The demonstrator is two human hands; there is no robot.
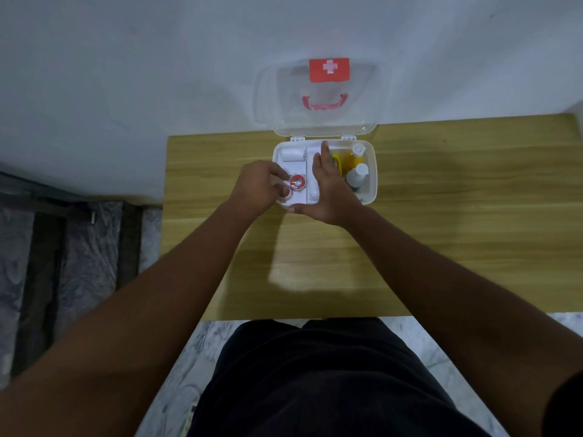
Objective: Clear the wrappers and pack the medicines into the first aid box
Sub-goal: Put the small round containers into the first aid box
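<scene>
Wood-grain laminate covers the table (441, 216), and nothing loose is seen on its near stretch, short of the fingers; no wrappers can be made out there. At the box's near edge the right hand (328, 190) is laid flat and open, its thumb stretched along the near rim and its fingers (324, 149) pointed away over the central divider, so that the first aid box (372, 184) appears to be steadied rather than anything gripped. Just to the left of it, the left hand (257, 187) is curled at the near-left compartment, fingertips closed around a small red-and-white tape roll (296, 182). The roll is seen with its open centre facing up, so its axis stands upright; whether it is already seated or held just above the floor of the compartment cannot be told. The left hand is plainly the nearer one to it, the right being just beside. Beyond the left fingertips a white bandage roll (293, 154) lies across the far-left compartment. To the right of the right fingers, two white-capped bottles (356, 175) and a yellow item are packed. Farther still, the clear lid (318, 99) stands open against the wall. A release straight downward would probably be called for next.
</scene>
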